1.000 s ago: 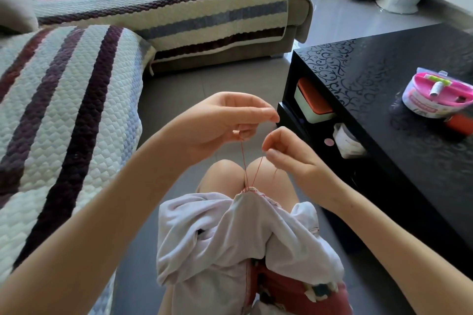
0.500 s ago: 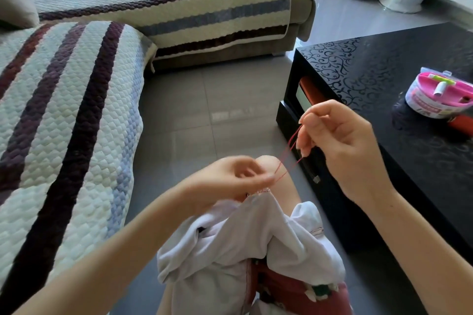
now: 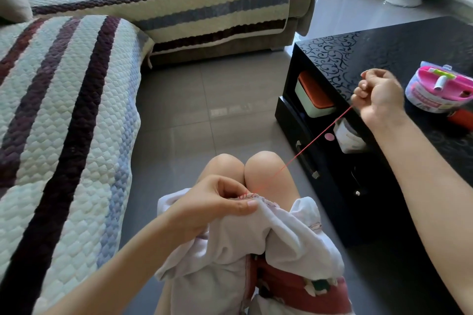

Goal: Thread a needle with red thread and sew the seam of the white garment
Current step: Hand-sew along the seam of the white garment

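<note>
The white garment (image 3: 238,243) lies bunched on my lap. My left hand (image 3: 217,202) pinches its upper edge, where red stitches run along the seam (image 3: 249,196). A red thread (image 3: 304,151) stretches taut from the seam up and to the right. My right hand (image 3: 378,96) is raised over the edge of the black table with its fingers curled round the thread's end. The needle is too small to make out in that hand.
A black coffee table (image 3: 384,41) stands at the right, with a pink sewing kit tub (image 3: 440,92) on top and a white-and-orange box (image 3: 313,94) on its shelf. A striped quilted sofa (image 3: 64,110) runs along the left and back. Grey tile floor (image 3: 204,110) lies between.
My right hand has pulled the thread up and to the right, drawing it taut over the table edge. My left hand has dropped to the seam and holds it.
</note>
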